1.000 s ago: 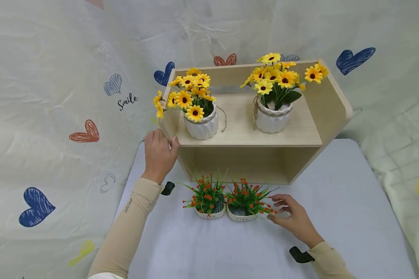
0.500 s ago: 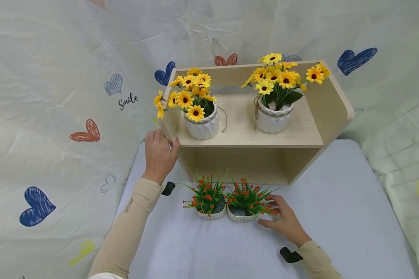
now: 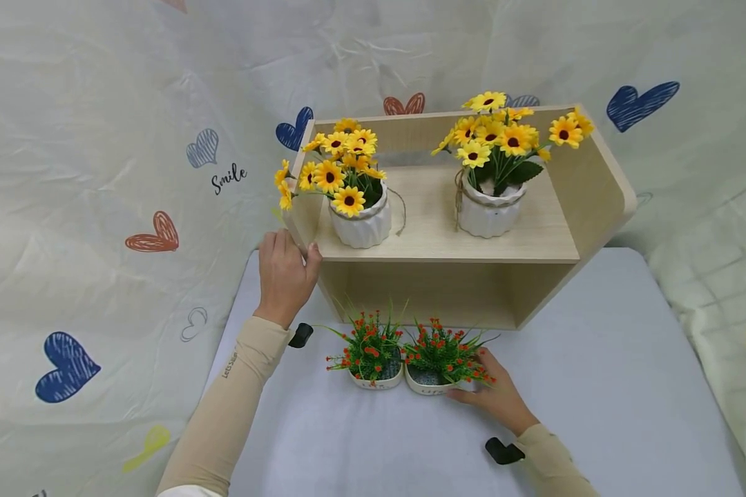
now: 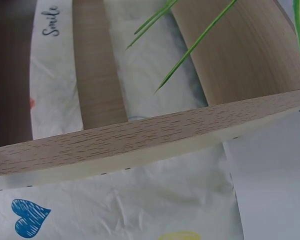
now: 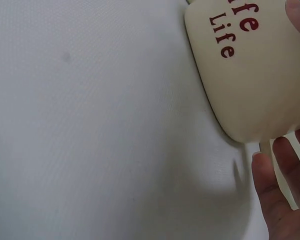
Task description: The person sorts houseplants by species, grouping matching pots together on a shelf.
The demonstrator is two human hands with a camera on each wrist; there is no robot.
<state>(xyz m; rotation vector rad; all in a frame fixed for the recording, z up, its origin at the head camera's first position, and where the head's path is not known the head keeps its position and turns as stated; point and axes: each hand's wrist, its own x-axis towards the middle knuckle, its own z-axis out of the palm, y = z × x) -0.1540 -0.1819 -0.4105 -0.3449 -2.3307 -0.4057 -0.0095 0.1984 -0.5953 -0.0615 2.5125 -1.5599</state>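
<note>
A light wooden two-tier shelf (image 3: 447, 260) stands on the table. My left hand (image 3: 286, 276) grips its left side panel at mid-height, thumb at the front edge; the left wrist view shows the panel edge (image 4: 140, 131) but no hand. Two red-flowered plants in low cream pots stand side by side before the shelf. Around the right end of the right potted plant (image 3: 432, 388) my right hand (image 3: 500, 397) holds on, thumb on the front wall. In the right wrist view that pot (image 5: 250, 75) reads "Life"; one finger (image 5: 265, 175) lies apart from it, and foliage hides other fingertips.
The left red-flowered plant (image 3: 376, 384) nearly touches the right one. Two white ribbed pots of yellow flowers, one at left (image 3: 362, 228) and one at right (image 3: 490, 214), stand on the upper tier. A white cloth (image 3: 373, 442) covers the table; a patterned sheet (image 3: 130, 138) hangs behind.
My right hand has moved left onto the right potted plant, from just beside it to contact. The left hand stays on the shelf, and the pots have not moved.
</note>
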